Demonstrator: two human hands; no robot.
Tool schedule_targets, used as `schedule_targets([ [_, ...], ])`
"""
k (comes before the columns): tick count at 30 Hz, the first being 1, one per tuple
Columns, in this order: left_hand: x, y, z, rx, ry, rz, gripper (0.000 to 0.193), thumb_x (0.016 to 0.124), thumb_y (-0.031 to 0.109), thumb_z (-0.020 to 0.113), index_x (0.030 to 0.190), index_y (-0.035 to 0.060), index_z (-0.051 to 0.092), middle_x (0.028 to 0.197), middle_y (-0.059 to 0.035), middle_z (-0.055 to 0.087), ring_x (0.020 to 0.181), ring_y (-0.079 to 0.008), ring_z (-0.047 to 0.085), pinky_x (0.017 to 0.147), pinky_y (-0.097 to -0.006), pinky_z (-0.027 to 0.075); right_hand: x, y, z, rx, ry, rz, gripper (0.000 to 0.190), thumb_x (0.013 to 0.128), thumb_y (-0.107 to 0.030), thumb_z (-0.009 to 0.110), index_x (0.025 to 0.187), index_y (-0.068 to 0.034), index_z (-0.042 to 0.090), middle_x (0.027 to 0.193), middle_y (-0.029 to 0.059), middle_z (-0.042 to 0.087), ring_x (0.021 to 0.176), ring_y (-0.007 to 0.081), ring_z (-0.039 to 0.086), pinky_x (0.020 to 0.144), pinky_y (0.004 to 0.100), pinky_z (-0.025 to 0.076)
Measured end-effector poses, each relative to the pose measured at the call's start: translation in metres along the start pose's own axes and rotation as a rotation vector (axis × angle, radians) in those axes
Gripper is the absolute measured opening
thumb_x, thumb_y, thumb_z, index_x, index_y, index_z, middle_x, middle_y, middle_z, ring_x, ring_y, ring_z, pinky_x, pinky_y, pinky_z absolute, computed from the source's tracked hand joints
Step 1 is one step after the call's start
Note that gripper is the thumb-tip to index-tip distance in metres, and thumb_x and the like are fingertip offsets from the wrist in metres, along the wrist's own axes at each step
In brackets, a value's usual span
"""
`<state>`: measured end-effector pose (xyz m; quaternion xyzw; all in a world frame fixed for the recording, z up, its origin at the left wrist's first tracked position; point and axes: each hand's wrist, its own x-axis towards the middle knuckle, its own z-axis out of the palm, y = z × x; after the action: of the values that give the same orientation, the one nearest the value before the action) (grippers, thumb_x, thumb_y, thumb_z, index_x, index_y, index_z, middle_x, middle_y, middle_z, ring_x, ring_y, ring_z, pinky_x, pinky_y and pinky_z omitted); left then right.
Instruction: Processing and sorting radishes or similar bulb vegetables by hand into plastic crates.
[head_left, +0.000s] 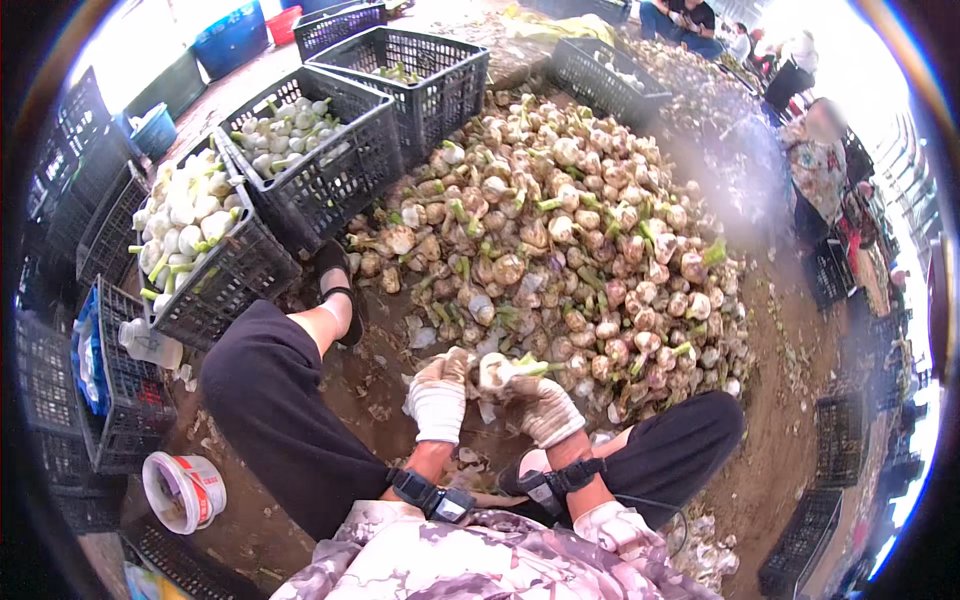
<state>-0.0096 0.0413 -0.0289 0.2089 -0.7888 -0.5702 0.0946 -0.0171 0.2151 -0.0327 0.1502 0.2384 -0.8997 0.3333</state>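
Between my two gloved hands is a whitish garlic bulb (495, 370) with a short green stem pointing right. My left hand (439, 396), in a soiled white work glove, has its fingers closed at the bulb's left side. Gripping the bulb from the right, near the stem, is my right hand (546, 409) in a similar glove. The fingertips are partly hidden, and loose papery skin hangs near them. Just beyond my hands spreads a large heap of unpeeled garlic bulbs (525, 247) with cut green stems.
To the left, one black plastic crate (225, 300) is heaped with cleaned garlic, beside another crate (322, 180) partly filled. A white bucket (210, 491) and a translucent plastic jug (150, 343) stand near my left leg. Garlic skins (705, 551) litter the floor. Other people (814, 165) sit at far right.
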Motion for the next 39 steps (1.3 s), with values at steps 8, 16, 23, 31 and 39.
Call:
schedule_targets([
  [8,0.000,-0.014,0.003,0.344,0.131,0.542,0.048,0.083,0.011,0.062,0.125,0.0053,0.040,0.102,-0.0044,0.054,0.086,-0.0120,0.050,0.069,-0.0252,0.045,0.009,0.001,0.001,-0.079,0.266,-0.194,0.020,0.072,0.000,0.065,0.092,0.000,0.061,0.085,0.0086,0.065,0.076,0.0203,0.061,0.066,0.0316,0.049],
  [16,-0.011,0.007,-0.007,-0.656,-0.177,-0.510,0.038,0.090,0.041,0.050,0.096,0.0046,0.063,0.079,-0.0065,0.063,0.066,-0.0133,0.058,0.056,-0.0252,0.047,-0.010,0.011,0.031,-0.908,0.149,-0.075,0.020,0.068,-0.002,0.062,0.088,-0.001,0.067,0.076,0.0000,0.063,0.066,0.0090,0.056,0.064,0.0242,0.046],
  [23,0.002,-0.022,0.018,-0.528,-0.299,-0.250,0.041,0.086,0.050,0.053,0.088,0.0093,0.057,0.082,-0.0009,0.059,0.065,-0.0121,0.051,0.054,-0.0278,0.041,-0.008,0.003,0.025,-0.755,0.168,-0.126,0.019,0.075,-0.011,0.066,0.092,-0.002,0.065,0.079,-0.0004,0.064,0.071,0.0074,0.059,0.065,0.0222,0.047],
  [31,-0.007,0.006,-0.003,-0.864,-0.256,-0.618,0.025,0.085,0.028,0.062,0.084,0.0035,0.057,0.073,-0.0095,0.060,0.060,-0.0193,0.059,0.049,-0.0323,0.053,0.008,-0.002,0.014,-0.456,0.302,-0.259,0.026,0.071,-0.004,0.063,0.097,-0.002,0.063,0.077,0.0011,0.064,0.063,0.0104,0.057,0.055,0.0248,0.046],
  [39,-0.009,0.022,-0.005,-0.855,-0.343,-0.335,0.041,0.085,0.039,0.060,0.096,-0.0002,0.060,0.081,-0.0074,0.062,0.069,-0.0161,0.060,0.064,-0.0296,0.050,0.007,-0.003,0.026,-0.799,0.156,-0.236,0.047,0.074,-0.027,0.073,0.110,-0.004,0.054,0.096,0.0034,0.061,0.085,0.0120,0.055,0.078,0.0267,0.044],
])
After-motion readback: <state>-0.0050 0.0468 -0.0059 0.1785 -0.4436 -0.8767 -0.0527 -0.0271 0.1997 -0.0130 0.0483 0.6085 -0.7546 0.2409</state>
